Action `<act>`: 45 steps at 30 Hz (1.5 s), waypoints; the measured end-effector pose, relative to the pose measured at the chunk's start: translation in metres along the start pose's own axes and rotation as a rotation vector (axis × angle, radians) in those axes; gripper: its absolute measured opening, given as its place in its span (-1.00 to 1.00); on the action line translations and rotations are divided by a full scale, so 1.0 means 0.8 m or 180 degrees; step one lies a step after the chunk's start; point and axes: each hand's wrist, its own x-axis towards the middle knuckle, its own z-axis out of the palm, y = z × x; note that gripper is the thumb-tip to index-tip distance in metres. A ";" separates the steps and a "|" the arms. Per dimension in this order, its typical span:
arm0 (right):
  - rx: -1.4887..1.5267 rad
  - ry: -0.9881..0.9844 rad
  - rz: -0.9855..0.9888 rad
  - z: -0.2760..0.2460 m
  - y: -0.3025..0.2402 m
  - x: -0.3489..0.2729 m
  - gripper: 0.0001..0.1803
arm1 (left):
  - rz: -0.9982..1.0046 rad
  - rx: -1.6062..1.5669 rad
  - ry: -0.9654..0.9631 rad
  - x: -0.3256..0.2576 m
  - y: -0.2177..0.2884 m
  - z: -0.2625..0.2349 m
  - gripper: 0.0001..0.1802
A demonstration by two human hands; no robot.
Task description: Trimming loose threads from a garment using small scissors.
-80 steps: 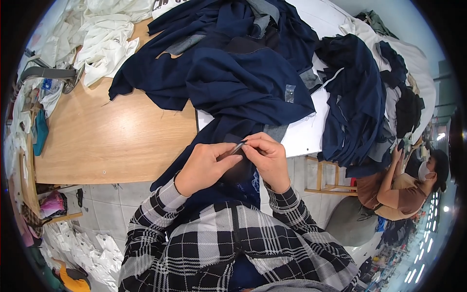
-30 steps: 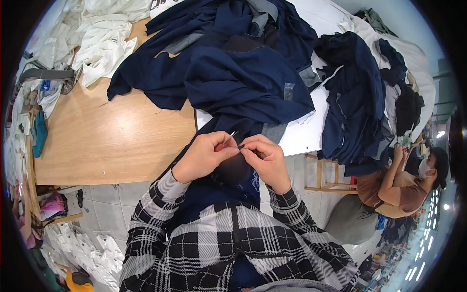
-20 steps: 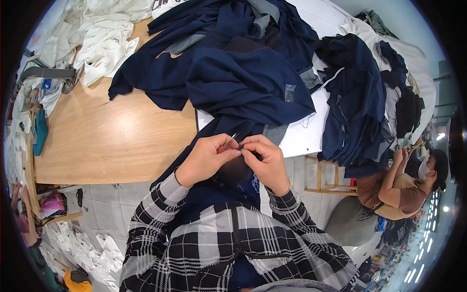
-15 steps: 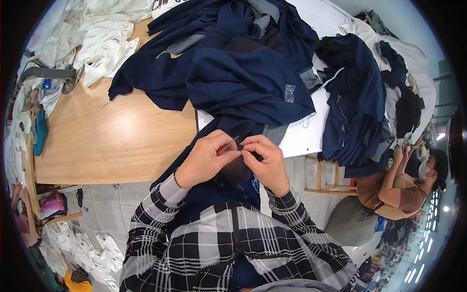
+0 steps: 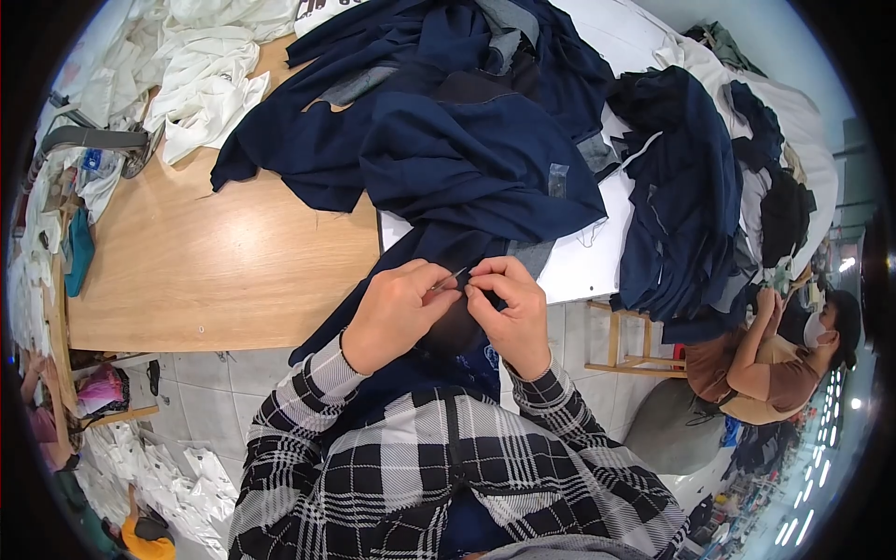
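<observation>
Over the table's near edge, my left hand (image 5: 397,303) is closed around a small tool with a thin metal tip (image 5: 458,273); its handle is hidden by the fingers. The tip points toward my right hand (image 5: 511,313), whose thumb and forefinger are pinched together at a piece of dark cloth (image 5: 453,331). Exactly what sits between those fingertips is too small to make out. The dark cloth hangs below both hands toward my lap. Just beyond them lies a large navy garment (image 5: 448,159), bunched up, with a small clear plastic strip (image 5: 557,180) on it.
The wooden tabletop (image 5: 224,261) extends left, with white cloth (image 5: 210,98) heaped at its far side. More navy garments (image 5: 686,196) hang over the right edge, above a wooden stool (image 5: 635,345). A masked person (image 5: 770,364) works at the far right, handling cloth.
My left hand has turned slightly, and the red part of its tool no longer shows. The metal tip now lies closer to the right fingertips. The garments have stayed put.
</observation>
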 end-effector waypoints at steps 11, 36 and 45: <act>0.0834 -0.0517 0.0307 -0.006 0.012 0.003 -0.92 | -0.0790 -0.0709 -0.0681 0.014 -0.014 -0.018 -0.85; 0.1285 0.0090 0.0323 -0.001 0.021 -0.002 -0.89 | -0.0057 0.0104 -0.0313 -0.005 0.021 -0.011 -0.69; 0.1159 0.0070 0.0255 -0.003 0.019 -0.003 -0.89 | -0.0194 -0.0014 -0.0337 -0.003 0.022 -0.009 -0.71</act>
